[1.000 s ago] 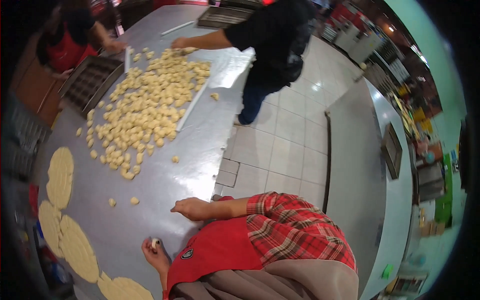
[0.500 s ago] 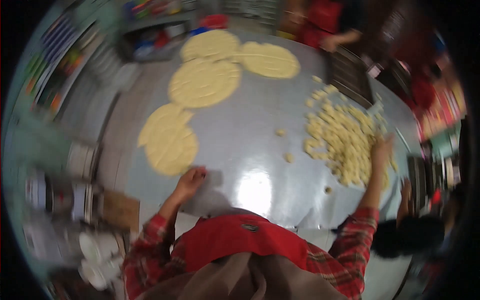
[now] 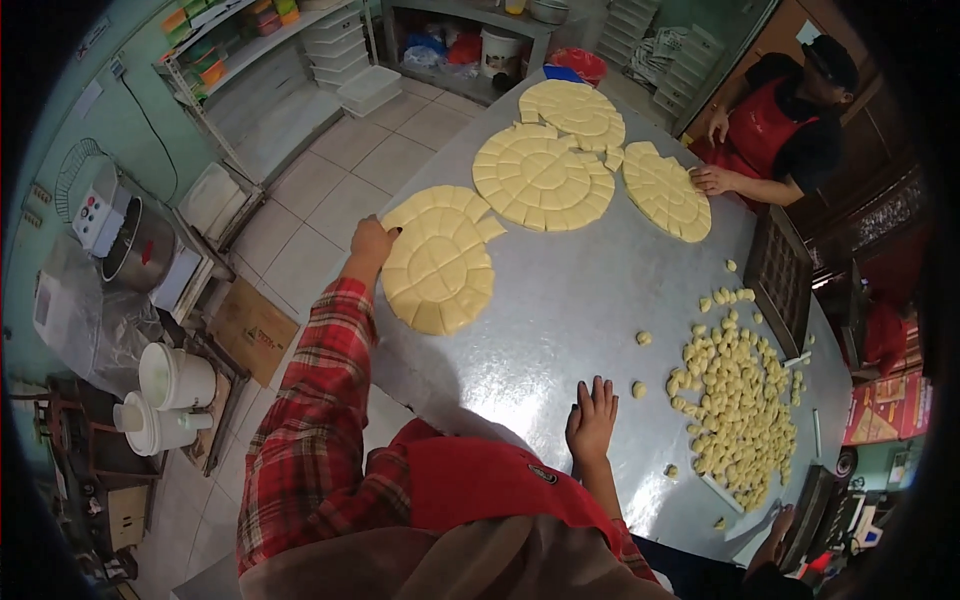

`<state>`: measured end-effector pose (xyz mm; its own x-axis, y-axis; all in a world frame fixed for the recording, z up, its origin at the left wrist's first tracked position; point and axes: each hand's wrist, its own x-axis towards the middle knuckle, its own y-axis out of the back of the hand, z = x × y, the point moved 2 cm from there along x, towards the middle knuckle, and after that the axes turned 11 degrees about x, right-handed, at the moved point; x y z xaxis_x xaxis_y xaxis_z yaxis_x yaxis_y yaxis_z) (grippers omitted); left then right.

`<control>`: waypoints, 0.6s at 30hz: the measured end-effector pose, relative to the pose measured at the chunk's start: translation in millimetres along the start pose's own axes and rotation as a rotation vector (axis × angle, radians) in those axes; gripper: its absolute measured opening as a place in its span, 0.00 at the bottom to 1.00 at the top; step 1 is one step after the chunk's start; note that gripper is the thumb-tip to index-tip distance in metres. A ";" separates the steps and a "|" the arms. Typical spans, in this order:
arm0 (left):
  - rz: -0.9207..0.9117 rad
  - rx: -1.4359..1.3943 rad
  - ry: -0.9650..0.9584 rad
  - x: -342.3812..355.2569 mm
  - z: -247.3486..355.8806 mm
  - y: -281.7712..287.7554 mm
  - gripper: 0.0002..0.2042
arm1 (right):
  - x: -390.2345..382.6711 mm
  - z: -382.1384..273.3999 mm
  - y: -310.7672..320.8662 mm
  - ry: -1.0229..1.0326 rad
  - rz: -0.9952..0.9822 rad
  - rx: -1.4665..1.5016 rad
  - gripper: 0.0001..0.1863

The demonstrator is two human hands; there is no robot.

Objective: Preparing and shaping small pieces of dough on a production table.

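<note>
My left hand reaches to the upper left edge of the nearest round, flat sheet of yellow dough. Its fingers are curled together against the dough's rim, and I cannot make out what lies between them. That sheet is scored into wedges and blocks. My right hand is open, fingers spread and holding nothing, over the near part of the metal table. A big heap of small dough balls lies to its right. Two single dough balls sit between the heap and the sheets.
Farther back lie more scored dough sheets. A co-worker in a red apron touches the rightmost one. A dark tray stands by the heap. Another person's hand shows at lower right. White buckets and a mixer stand left.
My right hand has left the dough-ball heap and come back toward my body, fingers spread. My left hand has gone forward to the near sheet's far left edge. My view has turned left.
</note>
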<state>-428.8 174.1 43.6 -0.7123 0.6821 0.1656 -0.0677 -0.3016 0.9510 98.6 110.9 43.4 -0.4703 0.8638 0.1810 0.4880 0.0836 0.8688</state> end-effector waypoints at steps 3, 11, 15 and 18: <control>-0.347 0.132 0.039 7.9 5.4 8.5 0.25 | 3.7 2.3 -0.2 -0.005 0.010 0.010 0.23; -0.035 -0.378 -0.032 5.1 -26.3 -18.1 0.15 | -2.7 8.8 5.4 -0.033 0.054 0.098 0.22; 0.015 -0.454 0.133 34.2 -125.8 -22.9 0.09 | -3.2 16.4 0.4 0.006 0.072 0.213 0.21; 0.301 -0.344 0.095 17.6 -139.8 -23.7 0.06 | -9.6 22.7 1.9 0.032 0.094 0.205 0.20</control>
<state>-537.4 100.1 -12.5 -0.7958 0.4706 0.3812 -0.0643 -0.6915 0.7195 120.8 114.1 32.8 -0.4371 0.8565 0.2745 0.6686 0.1052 0.7361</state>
